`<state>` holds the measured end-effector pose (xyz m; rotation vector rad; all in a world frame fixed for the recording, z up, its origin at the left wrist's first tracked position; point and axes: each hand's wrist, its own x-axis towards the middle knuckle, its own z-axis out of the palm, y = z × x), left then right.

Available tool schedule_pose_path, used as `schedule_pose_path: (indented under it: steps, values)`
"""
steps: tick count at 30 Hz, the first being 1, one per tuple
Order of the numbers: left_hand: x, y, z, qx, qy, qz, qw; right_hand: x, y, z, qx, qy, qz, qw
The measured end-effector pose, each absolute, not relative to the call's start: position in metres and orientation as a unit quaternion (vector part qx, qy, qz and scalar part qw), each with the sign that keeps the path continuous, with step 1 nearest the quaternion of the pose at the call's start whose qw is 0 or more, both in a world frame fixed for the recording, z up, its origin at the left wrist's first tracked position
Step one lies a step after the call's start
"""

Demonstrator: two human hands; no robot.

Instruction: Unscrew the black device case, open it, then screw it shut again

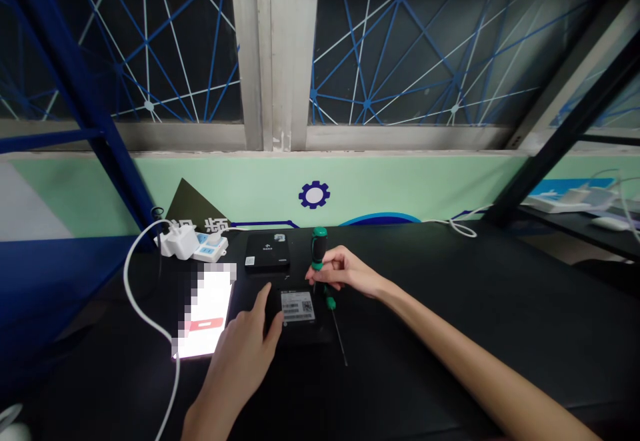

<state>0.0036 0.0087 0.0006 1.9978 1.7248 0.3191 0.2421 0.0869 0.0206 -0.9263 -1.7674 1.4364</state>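
A small black box-shaped device with a white printed label lies flat on the dark table. At its left side is my left hand, with index finger and thumb spread apart and the thumb touching the label's edge. My right hand pinches a screwdriver with a green and black handle, held upright over the device's upper right corner. The screwdriver's tip is too small to make out. Just right of the device lies a second screwdriver, green-handled with a thin shaft, its handle partly under my right hand.
Behind the device lies another flat black box. A lit tablet or phone, partly pixelated, is on the left. Beyond it stands a white power strip with a plugged-in adapter. A white cable loops down the left side.
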Motion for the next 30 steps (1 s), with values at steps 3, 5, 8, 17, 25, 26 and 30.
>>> schedule_pose_path:
  steps: [3,5,8,17,25,26,30]
  values:
    - [0.0036,0.0081,0.0012,0.730,0.630,0.116,0.239,0.2413,0.0869,0.0208,-0.350,-0.673,0.557,0.337]
    - [0.0036,0.0079,0.0013,0.730,0.630,0.119,0.238,0.2406,0.0867,0.0207,-0.349,-0.665,0.566,0.338]
    - [0.0035,0.0081,0.0008,0.732,0.628,0.122,0.233,0.2397,0.0862,0.0203,-0.338,-0.658,0.581,0.341]
    - [0.0043,0.0077,0.0023,0.729,0.632,0.122,0.232,0.2390,0.0847,0.0209,-0.338,-0.653,0.584,0.345]
    - [0.0039,0.0080,0.0016,0.729,0.631,0.126,0.235,0.2386,0.0832,0.0243,-0.354,-0.663,0.565,0.340]
    - [0.0038,0.0078,0.0019,0.728,0.631,0.126,0.235,0.2386,0.0831,0.0249,-0.358,-0.663,0.563,0.339]
    - [0.0041,0.0067,0.0038,0.727,0.633,0.121,0.236,0.2393,0.0841,0.0247,-0.365,-0.662,0.560,0.339]
